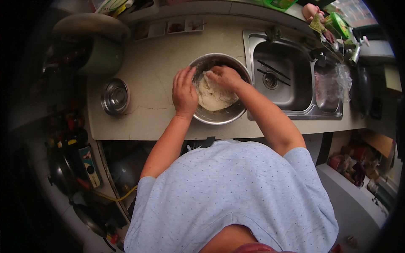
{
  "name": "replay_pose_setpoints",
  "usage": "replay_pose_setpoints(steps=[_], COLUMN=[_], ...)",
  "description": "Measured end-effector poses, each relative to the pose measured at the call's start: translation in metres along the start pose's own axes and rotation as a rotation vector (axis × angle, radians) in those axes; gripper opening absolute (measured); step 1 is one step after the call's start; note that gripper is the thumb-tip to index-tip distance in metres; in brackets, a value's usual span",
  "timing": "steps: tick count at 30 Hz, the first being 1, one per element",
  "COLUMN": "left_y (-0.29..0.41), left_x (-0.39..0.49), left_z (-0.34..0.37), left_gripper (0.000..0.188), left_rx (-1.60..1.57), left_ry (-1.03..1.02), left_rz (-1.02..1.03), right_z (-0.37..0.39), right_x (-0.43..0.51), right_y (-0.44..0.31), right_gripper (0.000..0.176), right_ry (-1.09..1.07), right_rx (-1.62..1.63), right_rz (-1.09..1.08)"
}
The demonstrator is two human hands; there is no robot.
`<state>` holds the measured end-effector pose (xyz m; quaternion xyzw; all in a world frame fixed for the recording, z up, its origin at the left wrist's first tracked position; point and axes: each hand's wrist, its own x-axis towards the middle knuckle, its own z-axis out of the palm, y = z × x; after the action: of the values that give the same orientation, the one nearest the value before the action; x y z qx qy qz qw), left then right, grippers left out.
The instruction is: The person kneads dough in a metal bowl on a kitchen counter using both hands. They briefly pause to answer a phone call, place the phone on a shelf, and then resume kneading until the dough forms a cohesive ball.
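Note:
A round stainless steel bowl rests on the counter in front of me, with a lump of pale, rough dough inside. My left hand lies against the bowl's left rim, fingers extended and pointing away from me. Over the right side of the bowl reaches my right hand, its fingers curled onto the top of the dough, with bits of dough on them. The fingertips of the right hand are partly hidden in the dough.
A small metal bowl stands at the counter's left. To the right is a steel sink with black chopsticks and a plastic bag. Small white dishes line the back; a green pot stands at the back left.

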<state>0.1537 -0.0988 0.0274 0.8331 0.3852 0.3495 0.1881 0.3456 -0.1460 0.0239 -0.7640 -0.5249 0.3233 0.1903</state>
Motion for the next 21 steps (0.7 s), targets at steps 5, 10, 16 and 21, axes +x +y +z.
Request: replay_pose_setpoints(steps=[5, 10, 16, 21], left_y=[-0.005, -0.006, -0.004, -0.007], left_x=[0.001, 0.004, 0.007, 0.006], left_z=[0.003, 0.003, 0.002, 0.003], left_gripper=[0.048, 0.047, 0.046, 0.046], left_rx=[-0.17, -0.206, -0.183, -0.156], left_ry=[-0.08, -0.088, -0.122, -0.163], left_rz=[-0.236, -0.191, -0.187, -0.19], right_z=[-0.005, 0.009, 0.024, 0.03], right_x=[-0.063, -0.087, -0.039, -0.02], right_y=[-0.014, -0.017, -0.007, -0.007], right_gripper=[0.042, 0.039, 0.037, 0.045], right_ry=[0.035, -0.04, -0.059, 0.053], right_rx=[-0.3, -0.596, -0.541, -0.402], right_rz=[-0.469, -0.559, -0.37, -0.219])
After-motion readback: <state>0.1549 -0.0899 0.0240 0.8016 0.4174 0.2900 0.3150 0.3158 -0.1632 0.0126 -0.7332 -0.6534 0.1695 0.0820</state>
